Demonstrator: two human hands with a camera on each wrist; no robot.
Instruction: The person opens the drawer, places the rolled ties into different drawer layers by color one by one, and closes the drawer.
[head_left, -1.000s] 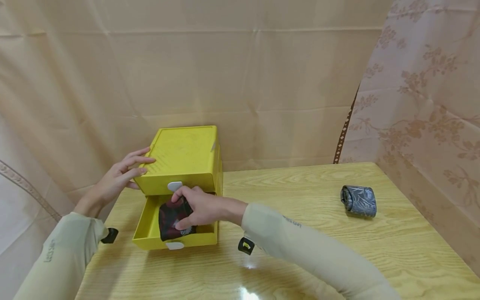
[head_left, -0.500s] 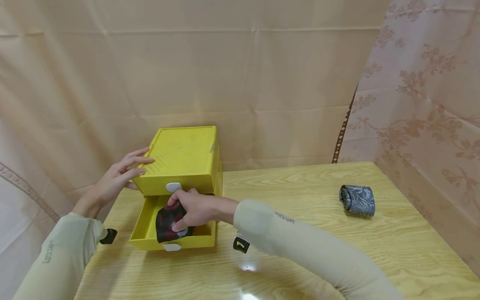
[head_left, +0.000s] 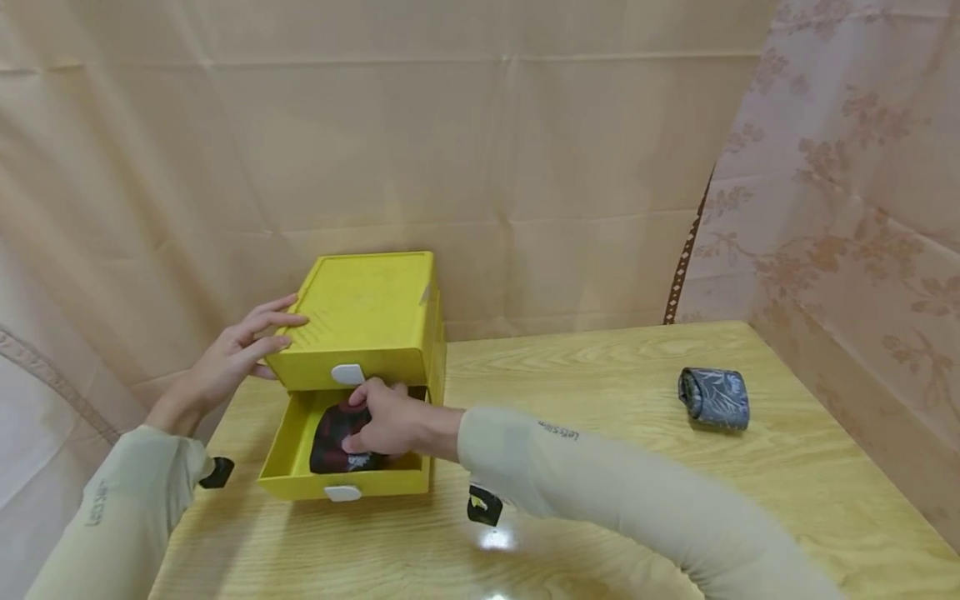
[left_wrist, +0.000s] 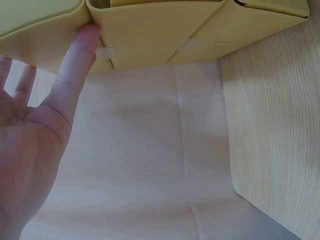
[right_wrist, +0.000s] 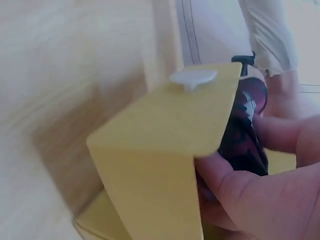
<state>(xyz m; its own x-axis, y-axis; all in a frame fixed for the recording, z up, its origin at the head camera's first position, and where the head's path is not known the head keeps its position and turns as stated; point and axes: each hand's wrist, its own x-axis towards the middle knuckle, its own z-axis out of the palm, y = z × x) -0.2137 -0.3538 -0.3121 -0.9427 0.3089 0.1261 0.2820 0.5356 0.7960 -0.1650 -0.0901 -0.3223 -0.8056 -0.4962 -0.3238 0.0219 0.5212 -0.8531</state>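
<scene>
A small yellow two-drawer unit (head_left: 360, 304) stands on the table with its lower drawer (head_left: 273, 467) pulled out. Within that drawer sits a rolled dark red and black patterned cloth (head_left: 327, 437). My right hand (head_left: 390, 423) reaches in from the right and holds the cloth between thumb and fingers; the right wrist view shows the cloth (right_wrist: 243, 142) behind the drawer's front wall. My left hand (head_left: 232, 358) rests against the unit's upper left edge with fingers extended. One finger (left_wrist: 75, 70) touches its side in the left wrist view.
A rolled blue-grey patterned cloth (head_left: 715, 398) lies at the right of the wooden table (head_left: 570, 358). White tabs mark both drawer fronts, the upper one (head_left: 347, 374) being pushed in. A beige curtain (head_left: 480, 167) hangs directly behind the unit.
My right hand and the dark red cloth have shifted slightly left, and the cloth sits a little lower in the drawer. The left hand stays in place on the unit.
</scene>
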